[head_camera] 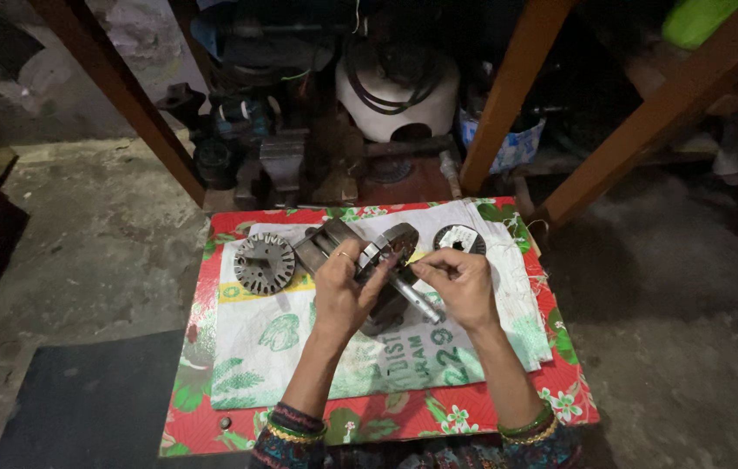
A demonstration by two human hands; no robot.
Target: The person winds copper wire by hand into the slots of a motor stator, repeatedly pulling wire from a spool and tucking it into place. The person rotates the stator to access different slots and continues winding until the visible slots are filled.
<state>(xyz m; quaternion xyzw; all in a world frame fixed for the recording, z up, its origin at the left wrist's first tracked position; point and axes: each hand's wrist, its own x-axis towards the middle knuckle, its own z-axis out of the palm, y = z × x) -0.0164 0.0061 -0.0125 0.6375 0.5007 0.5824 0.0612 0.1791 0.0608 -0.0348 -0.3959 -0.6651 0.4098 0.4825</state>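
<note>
Two bare hands worked over a low table (pixel 213 408) covered with a red floral cloth (pixel 560 391), set on a grey concrete floor (pixel 100 252). Wooden legs (pixel 508 95) of a bench rose behind it, with dark machine parts (pixel 239 122) and a white rounded housing (pixel 399 87) stacked underneath, details lost in shadow. On the cloth lay a white woven sack (pixel 282 347) with green print, spread flat, covering most of the top. On the sack, at centre, sat the motor stator (pixel 391 247), a grey metal ring piece, tilted, partly hidden by the hands; a steel shaft (pixel 417 300) stuck out toward the wearer below it. Left of it lay a round slotted lamination disc (pixel 264 263), flat, well apart from the hands. Between disc and stator stood a grey rectangular metal block (pixel 321 243), touching the left hand's fingers. At upper right lay a small wire spool (pixel 459 238), flat, just beside the stator. Left hand (pixel 343 291) gripped the stator from the left, fingers curled around its body, ring on one finger. Right hand (pixel 458 282) had thumb and forefinger pressed together at the stator's rim, pinching something thin; too small to tell what, possibly wire. Bangles (pixel 295 426) showed on both wrists, patterned sleeves at frame bottom.
</note>
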